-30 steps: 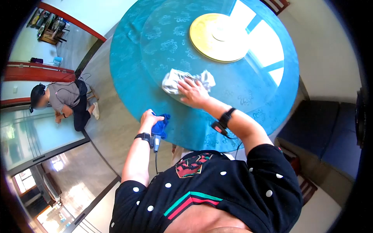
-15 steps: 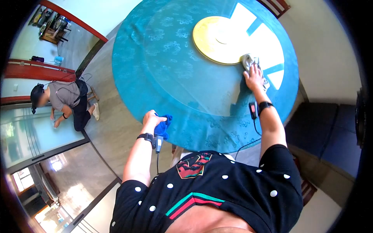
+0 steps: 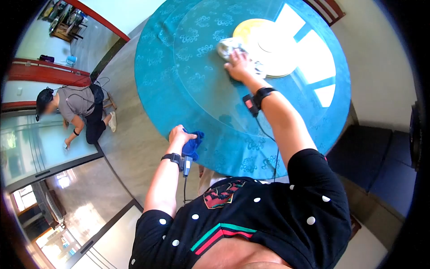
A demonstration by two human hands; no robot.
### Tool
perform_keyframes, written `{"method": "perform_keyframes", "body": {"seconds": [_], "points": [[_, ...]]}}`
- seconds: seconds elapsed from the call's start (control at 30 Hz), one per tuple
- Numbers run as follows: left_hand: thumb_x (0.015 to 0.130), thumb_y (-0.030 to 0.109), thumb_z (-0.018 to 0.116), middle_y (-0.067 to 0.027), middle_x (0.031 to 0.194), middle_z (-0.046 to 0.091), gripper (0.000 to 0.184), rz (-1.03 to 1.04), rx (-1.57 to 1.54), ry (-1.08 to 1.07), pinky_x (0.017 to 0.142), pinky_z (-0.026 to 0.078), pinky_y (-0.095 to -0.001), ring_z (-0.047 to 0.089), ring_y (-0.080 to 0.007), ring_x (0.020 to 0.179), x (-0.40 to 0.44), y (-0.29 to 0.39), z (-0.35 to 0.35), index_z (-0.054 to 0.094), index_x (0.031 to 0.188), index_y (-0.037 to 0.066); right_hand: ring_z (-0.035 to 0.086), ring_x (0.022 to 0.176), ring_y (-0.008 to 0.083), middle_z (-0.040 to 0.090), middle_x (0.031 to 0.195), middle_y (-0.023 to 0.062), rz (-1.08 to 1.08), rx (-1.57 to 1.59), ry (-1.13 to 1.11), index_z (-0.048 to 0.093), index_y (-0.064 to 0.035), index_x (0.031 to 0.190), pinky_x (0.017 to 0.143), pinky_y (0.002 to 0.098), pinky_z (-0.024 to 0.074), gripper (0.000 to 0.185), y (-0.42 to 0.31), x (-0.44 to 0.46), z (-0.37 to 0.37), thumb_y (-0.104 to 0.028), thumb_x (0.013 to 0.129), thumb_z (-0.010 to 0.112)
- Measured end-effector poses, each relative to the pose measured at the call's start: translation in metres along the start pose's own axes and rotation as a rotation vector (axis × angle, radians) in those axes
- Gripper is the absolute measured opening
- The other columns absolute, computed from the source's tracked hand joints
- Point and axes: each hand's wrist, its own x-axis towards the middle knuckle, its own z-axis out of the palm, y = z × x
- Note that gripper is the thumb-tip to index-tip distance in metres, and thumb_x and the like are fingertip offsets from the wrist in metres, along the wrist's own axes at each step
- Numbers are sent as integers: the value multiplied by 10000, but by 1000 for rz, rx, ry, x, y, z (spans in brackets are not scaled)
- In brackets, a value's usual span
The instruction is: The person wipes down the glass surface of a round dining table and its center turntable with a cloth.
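A round table [image 3: 154, 85] spreads in front of me, with a teal patterned cover and a clear round glass top. My right hand [image 3: 241, 67] presses down on a crumpled pale grey-and-white cloth [image 3: 227, 46], its fingers over the fabric. This cloth lies at the left edge of the yellow-rimmed round turntable [image 3: 245, 28] and partly covers it. At the near left edge of the table, my left hand [image 3: 180, 136] is closed round a bunched blue cloth [image 3: 194, 144]. Some of its fingers are hidden.
A co-worker [image 3: 76, 103] crouches on the left by a frosted glass panel [image 3: 42, 139], one hand against it. Dark padded seats [image 3: 363, 148] stand on the right. A wooden chair back [image 3: 327, 11] shows behind the table. Cables hang from both my wrists.
My right hand has slid the pale cloth leftward and away from me, from the turntable's near right side to its left edge. My left hand stays nearly where it was, holding the blue cloth.
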Motion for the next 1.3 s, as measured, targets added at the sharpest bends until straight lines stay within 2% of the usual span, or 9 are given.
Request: {"method": "perform_keyframes", "body": {"seconds": [0.17, 0.3, 0.4, 0.53, 0.63, 0.8, 0.9, 1.13, 1.3], "points": [[537, 392, 901, -149, 920, 702, 528, -11, -35, -47, 759, 535, -391, 680, -303, 853, 0, -3, 0, 658, 868, 61, 239, 1417, 303, 267, 1555, 46, -439, -13, 17, 342, -168, 1472, 1092, 554, 288, 668, -83, -68, 25, -503, 914, 491], [537, 391, 901, -151, 908, 702, 530, 36, -14, -27, 753, 536, -392, 683, -303, 838, 7, -15, 9, 652, 863, 55, 291, 1389, 274, 309, 1531, 28, -588, 66, 63, 419, -168, 1427, 1068, 515, 308, 634, -67, -130, 39, -469, 886, 557], [542, 389, 901, -155, 907, 701, 529, 50, -102, -40, 749, 537, -394, 684, -306, 835, 8, -15, 11, 647, 859, 49, 281, 1401, 254, 300, 1538, 27, -598, 111, 6, 415, -159, 1429, 1078, 514, 302, 643, -15, -164, 38, -467, 884, 560], [550, 387, 902, -155, 947, 699, 537, 11, -51, -45, 774, 536, -395, 681, -301, 874, 1, -8, 1, 657, 889, 51, 268, 1415, 265, 288, 1549, 39, -212, 41, 16, 403, -152, 1438, 1094, 515, 294, 645, 44, -185, 25, -465, 893, 546], [558, 395, 901, -151, 986, 696, 551, 7, -3, -37, 791, 535, -392, 677, -293, 911, 2, -6, 2, 661, 917, 53, 262, 1417, 291, 275, 1556, 48, 23, 97, 162, 388, -147, 1447, 1077, 527, 318, 646, 95, -167, 37, -475, 906, 519], [565, 413, 898, -148, 1020, 691, 579, -16, 3, -75, 801, 537, -390, 674, -289, 939, 3, -6, 1, 657, 951, 55, 235, 1429, 311, 212, 1583, 47, 319, 90, 149, 317, -143, 1483, 1089, 546, 296, 679, 114, -140, 25, -507, 928, 459], [560, 419, 899, -147, 1032, 691, 593, -30, 9, -76, 803, 538, -394, 674, -291, 941, 6, -8, 2, 655, 961, 56, 242, 1423, 333, 227, 1576, 65, 247, 92, 156, 324, -134, 1477, 1088, 547, 296, 679, 97, -137, 24, -498, 923, 475], [556, 425, 899, -154, 1056, 688, 617, -18, -12, -82, 824, 534, -391, 670, -296, 960, 13, -14, 9, 662, 984, 49, 281, 1394, 318, 296, 1538, 63, -179, 51, 101, 378, -130, 1440, 1062, 530, 330, 659, 19, -207, 39, -444, 889, 556], [559, 420, 899, -164, 1058, 688, 629, 48, -55, -96, 830, 532, -391, 669, -298, 970, 24, -21, 17, 662, 998, 37, 310, 1376, 301, 330, 1516, 35, -250, 52, 71, 402, -139, 1425, 1039, 528, 354, 601, 52, -272, 55, -331, 886, 584]]}}
